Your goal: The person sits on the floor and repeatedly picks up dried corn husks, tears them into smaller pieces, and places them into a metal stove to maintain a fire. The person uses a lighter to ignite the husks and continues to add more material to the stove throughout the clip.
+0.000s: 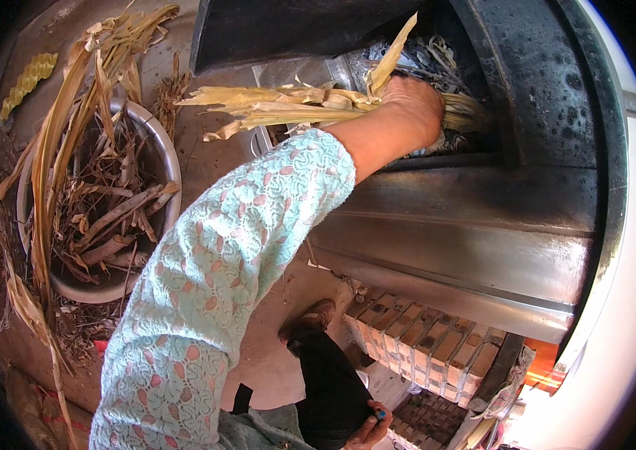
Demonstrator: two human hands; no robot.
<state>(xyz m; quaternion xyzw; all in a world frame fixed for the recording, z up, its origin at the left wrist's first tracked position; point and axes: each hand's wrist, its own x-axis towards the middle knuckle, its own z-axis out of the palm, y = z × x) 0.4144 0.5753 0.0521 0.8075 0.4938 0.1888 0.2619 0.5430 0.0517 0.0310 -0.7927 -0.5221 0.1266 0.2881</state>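
Note:
My left hand (pixel 412 105), at the end of a pale blue lace sleeve, is closed round a bundle of dry corn leaves (pixel 280 105). The bundle lies across the mouth of a blackened metal stove (pixel 558 90). Its loose ends stick out to the left, and its other end reaches inside the stove. Ash and charred scraps (pixel 438 56) lie behind the hand. Low in the picture, beside my black trouser leg, my right hand (pixel 366 433) is closed on a small object with a blue end; its kind is too small to tell.
To the left stands a metal basin (pixel 168 142) full of dry twigs and broken sticks (pixel 112 217). Long dry corn leaves (pixel 70 127) hang over its rim. A metal ledge (pixel 468 247) fronts the stove, above brickwork (pixel 423 337). A yellow wavy strip (pixel 29 82) lies far left.

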